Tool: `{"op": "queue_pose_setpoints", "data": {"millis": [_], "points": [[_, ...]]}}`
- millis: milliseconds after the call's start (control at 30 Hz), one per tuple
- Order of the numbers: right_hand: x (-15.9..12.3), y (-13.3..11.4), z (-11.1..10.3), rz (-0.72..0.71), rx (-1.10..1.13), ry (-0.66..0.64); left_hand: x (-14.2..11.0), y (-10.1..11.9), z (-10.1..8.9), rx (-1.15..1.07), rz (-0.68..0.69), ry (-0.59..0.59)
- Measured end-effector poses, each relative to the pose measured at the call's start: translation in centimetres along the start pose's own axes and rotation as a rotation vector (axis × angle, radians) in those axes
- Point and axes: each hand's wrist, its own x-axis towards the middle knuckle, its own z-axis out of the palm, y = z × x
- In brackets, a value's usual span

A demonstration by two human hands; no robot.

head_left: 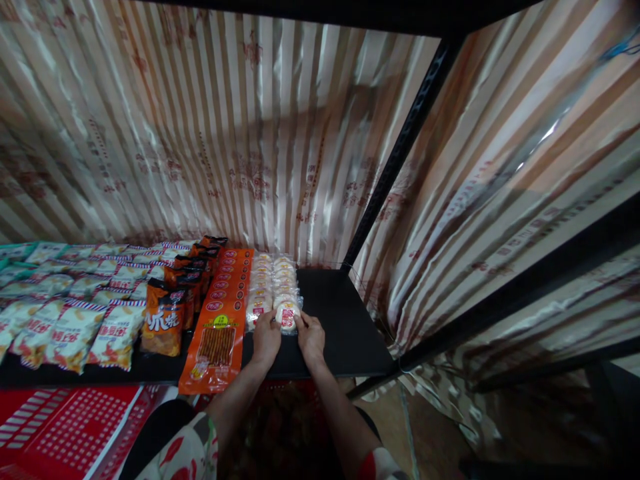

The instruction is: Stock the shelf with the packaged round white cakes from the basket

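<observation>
Two rows of round white snacks in clear wrappers with red labels stand on the black shelf [335,333]. My left hand [267,339] and my right hand [311,337] are at the front of the right-hand row. Between them is its front wrapped snack [287,317], pinched at both sides by my fingertips. The left row of wrapped snacks [259,287] runs just beside my left fingers. To its left lie flat orange packs of brown sticks [219,340], overlapping in a line from front to back.
Further left stand orange-and-black snack bags [163,323] and several rows of white chip bags [73,333]. A red basket [75,427] is below the shelf at left. A black upright post [400,153] rises at the shelf's back right corner, before striped sheeting [225,133].
</observation>
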Motion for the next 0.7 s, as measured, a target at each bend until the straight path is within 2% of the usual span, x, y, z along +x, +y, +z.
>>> {"op": "queue_pose_setpoints", "data": {"millis": [300, 467, 700], "points": [[-0.4, -0.1, 0.5, -0.027, -0.074, 0.019, -0.7, 0.5, -0.7, 0.069, 0.087, -0.010], [-0.4, -0.1, 0.7, -0.045, -0.131, 0.019, -1.7, 1.0, -0.7, 0.159, 0.147, 0.031], [-0.6, 0.2, 1.0, -0.059, -0.121, 0.032, -2.4, 0.0, -0.4, 0.221, 0.222, -0.079]]}}
